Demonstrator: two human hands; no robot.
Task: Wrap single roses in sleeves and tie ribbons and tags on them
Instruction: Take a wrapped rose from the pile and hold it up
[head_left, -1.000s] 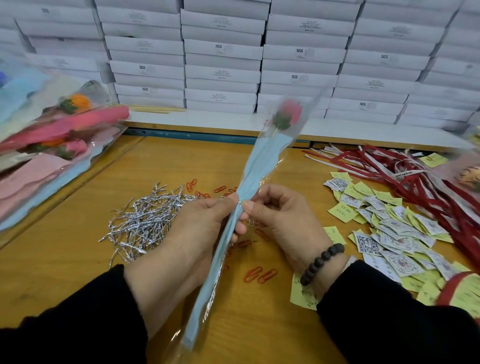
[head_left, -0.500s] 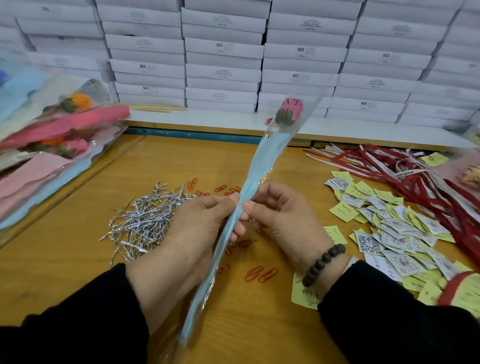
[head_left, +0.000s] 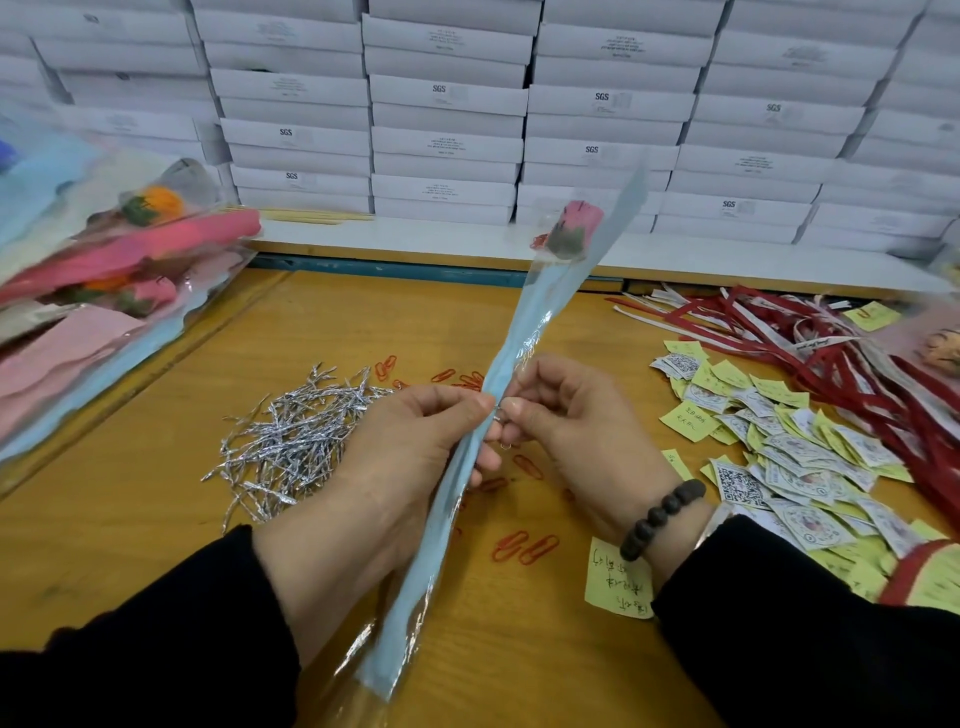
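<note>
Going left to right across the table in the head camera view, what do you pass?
Stack of wrapped roses → silver twist ties → left hand → sleeved rose → right hand → paper tags → red ribbons.

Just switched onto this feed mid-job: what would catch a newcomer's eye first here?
First, the pink rose in its blue sleeve, held up slantwise at the centre, pinched at its gathered middle by the left hand and the right hand. Next, the silver twist ties heaped on the wooden table left of the hands, and the red ribbons beside scattered paper tags on the right.
</note>
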